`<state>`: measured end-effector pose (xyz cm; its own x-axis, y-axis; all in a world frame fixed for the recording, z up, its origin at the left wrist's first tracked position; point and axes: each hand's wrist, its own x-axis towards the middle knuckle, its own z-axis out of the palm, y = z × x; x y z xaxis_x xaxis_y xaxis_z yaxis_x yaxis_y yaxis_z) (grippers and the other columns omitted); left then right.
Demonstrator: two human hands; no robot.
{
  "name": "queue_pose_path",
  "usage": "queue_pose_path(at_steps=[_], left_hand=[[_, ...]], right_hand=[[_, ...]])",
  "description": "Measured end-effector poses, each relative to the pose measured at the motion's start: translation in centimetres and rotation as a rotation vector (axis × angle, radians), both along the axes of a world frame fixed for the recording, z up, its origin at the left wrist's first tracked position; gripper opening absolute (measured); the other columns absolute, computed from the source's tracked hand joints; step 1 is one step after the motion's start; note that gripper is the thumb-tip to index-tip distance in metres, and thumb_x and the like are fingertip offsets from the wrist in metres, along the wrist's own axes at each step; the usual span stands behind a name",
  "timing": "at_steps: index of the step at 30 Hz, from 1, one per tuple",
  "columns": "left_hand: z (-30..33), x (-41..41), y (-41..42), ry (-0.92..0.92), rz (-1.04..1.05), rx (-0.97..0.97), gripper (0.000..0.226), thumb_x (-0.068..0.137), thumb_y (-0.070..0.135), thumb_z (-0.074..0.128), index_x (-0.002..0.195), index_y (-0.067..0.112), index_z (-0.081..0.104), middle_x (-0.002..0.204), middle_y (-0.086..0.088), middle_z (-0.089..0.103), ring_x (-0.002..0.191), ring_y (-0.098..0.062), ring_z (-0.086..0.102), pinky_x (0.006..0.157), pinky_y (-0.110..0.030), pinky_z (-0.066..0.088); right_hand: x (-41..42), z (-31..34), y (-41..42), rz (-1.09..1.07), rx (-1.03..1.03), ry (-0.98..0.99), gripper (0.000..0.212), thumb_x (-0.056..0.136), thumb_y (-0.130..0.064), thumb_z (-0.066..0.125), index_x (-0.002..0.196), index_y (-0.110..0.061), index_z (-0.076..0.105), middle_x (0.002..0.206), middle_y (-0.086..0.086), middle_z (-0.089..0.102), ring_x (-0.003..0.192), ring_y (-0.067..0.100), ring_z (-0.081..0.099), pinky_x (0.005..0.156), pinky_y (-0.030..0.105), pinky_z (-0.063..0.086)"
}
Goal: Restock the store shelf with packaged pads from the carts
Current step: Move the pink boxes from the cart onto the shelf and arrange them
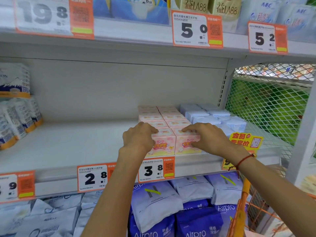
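Two bare forearms are reaching up and forward from the bottom of the view, angling toward each other. The left hand [138, 138] is lying palm down with its fingers curling over the top front edge of a pink box [163, 142]. The right hand [207, 136] is doing the same on the neighbouring pink box [187, 141], thumb pressing its front. A red string bracelet [242, 160] is circling the right wrist.
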<state>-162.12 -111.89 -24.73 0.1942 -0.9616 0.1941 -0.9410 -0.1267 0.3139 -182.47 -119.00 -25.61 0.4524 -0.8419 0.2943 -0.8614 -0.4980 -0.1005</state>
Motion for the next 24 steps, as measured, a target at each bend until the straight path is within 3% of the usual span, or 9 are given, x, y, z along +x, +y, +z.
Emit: queue_pose_path(at_steps=[11, 16, 20, 24], left_hand=[[-0.5, 0.0, -0.4, -0.074, 0.011, 0.029, 0.055, 0.086, 0.019, 0.066, 0.134, 0.031, 0.043, 0.137, 0.001, 0.044, 0.115, -0.024, 0.054, 0.087, -0.035, 0.043], [0.4, -0.3, 0.5, -0.138, 0.065, 0.096, 0.081, 0.077, 0.049, 0.070, 0.143, 0.022, 0.031, 0.141, -0.006, 0.033, 0.132, -0.026, 0.033, 0.101, -0.039, 0.035], [1.9, -2.4, 1.9, -0.067, 0.028, -0.121, 0.067, 0.084, 0.051, 0.061, 0.138, 0.018, 0.041, 0.139, -0.007, 0.039, 0.132, -0.026, 0.032, 0.102, -0.037, 0.032], [2.0, -7.6, 3.6, -0.001, -0.222, -0.266, 0.039, 0.087, 0.039, 0.059, 0.124, 0.028, 0.056, 0.129, 0.000, 0.056, 0.125, -0.025, 0.043, 0.097, -0.035, 0.035]], right_hand=[[0.7, -0.1, 0.3, 0.038, -0.005, 0.080, 0.053, 0.083, -0.028, 0.066, 0.132, -0.032, 0.045, 0.134, 0.001, 0.050, 0.123, 0.022, 0.045, 0.088, 0.036, 0.043], [-0.8, 1.4, 2.5, 0.082, -0.019, 0.043, 0.066, 0.087, -0.029, 0.063, 0.144, -0.027, 0.031, 0.151, -0.001, 0.029, 0.139, 0.019, 0.026, 0.104, 0.033, 0.035], [-5.5, 2.3, 6.2, 0.110, -0.161, -0.078, 0.047, 0.086, -0.022, 0.064, 0.131, -0.023, 0.051, 0.135, -0.001, 0.049, 0.126, 0.019, 0.042, 0.098, 0.029, 0.034], [-11.6, 1.8, 10.4, -0.004, -0.018, -0.097, 0.020, 0.084, -0.019, 0.065, 0.103, -0.023, 0.069, 0.101, -0.003, 0.069, 0.093, 0.014, 0.063, 0.078, 0.028, 0.045]])
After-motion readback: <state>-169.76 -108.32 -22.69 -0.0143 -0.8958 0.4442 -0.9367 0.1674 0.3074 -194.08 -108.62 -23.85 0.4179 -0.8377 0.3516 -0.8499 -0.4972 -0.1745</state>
